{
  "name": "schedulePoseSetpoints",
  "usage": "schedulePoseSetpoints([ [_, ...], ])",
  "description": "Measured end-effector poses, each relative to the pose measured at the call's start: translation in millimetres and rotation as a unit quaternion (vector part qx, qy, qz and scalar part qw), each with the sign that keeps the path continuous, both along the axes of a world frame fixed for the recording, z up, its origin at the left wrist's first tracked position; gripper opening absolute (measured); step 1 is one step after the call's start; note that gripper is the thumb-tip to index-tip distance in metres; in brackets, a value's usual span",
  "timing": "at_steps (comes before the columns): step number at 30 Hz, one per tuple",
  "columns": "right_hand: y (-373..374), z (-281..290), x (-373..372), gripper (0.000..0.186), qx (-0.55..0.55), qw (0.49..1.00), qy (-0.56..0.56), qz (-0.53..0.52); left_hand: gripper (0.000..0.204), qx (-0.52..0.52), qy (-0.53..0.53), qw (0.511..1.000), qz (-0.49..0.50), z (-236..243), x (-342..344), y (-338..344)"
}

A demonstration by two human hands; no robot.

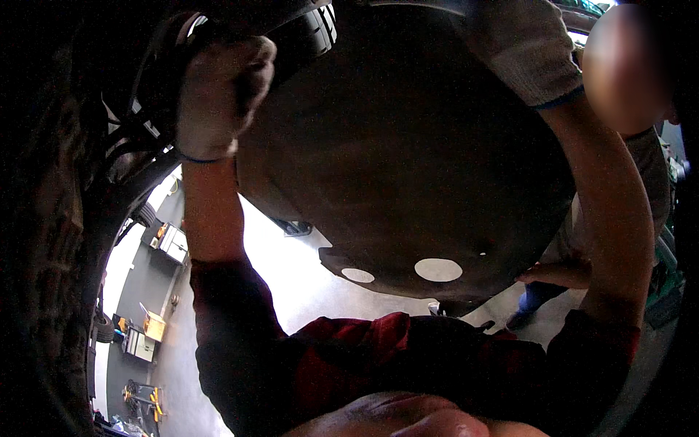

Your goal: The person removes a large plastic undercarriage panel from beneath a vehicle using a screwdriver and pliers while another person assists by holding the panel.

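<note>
A large dark panel (408, 160), like a car's underbody cover, spreads between my raised arms; two round light openings show near its lower edge. My left hand (226, 95), in a pale knitted glove, is closed beside the panel's upper left part; what its fingers hold, if anything, is hidden. Close to it, a tyre (317, 33) shows at the top. Up at the panel's upper right is my right hand (528, 54), gloved too, its fingers lost in the dark. At the right, a co-worker's bare hand (557, 274) is by the panel's lower right edge.
A co-worker (648, 167) stands close by my right arm. Dark vehicle parts (131, 138) crowd the left side. Below left, the bright floor (291, 291) leads to a wall with cabinets (138, 344) and a yellow-and-black stand (145, 400).
</note>
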State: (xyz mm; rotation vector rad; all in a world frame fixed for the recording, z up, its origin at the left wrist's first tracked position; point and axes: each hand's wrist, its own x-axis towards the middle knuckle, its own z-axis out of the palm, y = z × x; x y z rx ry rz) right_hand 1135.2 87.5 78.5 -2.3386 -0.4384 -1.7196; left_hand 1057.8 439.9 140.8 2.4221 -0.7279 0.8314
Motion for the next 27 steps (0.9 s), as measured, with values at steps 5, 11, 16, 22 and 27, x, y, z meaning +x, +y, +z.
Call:
schedulePoseSetpoints([
  [5,-4,1,6,0.025,0.002,1.000,0.007,0.002,0.020,0.074,-0.078,0.994,-0.037,-3,9,-18],
  [11,0,5,4,0.027,0.020,0.999,0.032,0.010,0.028,0.369,-0.333,0.848,0.182,-8,51,9],
  [16,4,7,2,0.030,0.078,0.986,0.147,0.010,0.035,0.288,-0.149,0.946,0.007,3,43,31],
  [22,0,7,11,0.032,0.020,0.995,0.095,0.007,0.055,0.306,-0.256,0.889,0.224,-6,42,-28],
  [27,-5,4,15,0.031,-0.039,0.998,0.044,-0.016,0.048,0.026,0.119,0.993,0.001,19,12,-20],
])
